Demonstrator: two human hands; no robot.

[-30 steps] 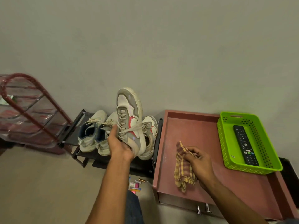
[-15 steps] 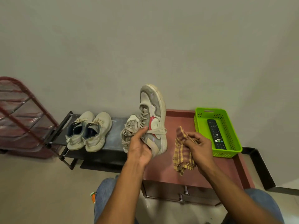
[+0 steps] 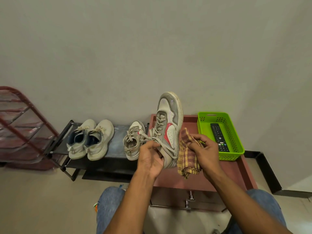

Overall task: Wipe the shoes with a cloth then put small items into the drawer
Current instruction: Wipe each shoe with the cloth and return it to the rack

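The left hand (image 3: 150,159) gripped the sneaker (image 3: 169,130) by its heel, the right hand (image 3: 205,152) bunched the cloth (image 3: 187,157) — dangling laces (image 3: 166,148) might have snagged the wipe.

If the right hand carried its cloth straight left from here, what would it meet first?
Most likely the side of the raised sneaker gripped by the left hand; the right hand holds the checked cloth right beside it, though depth is unclear.
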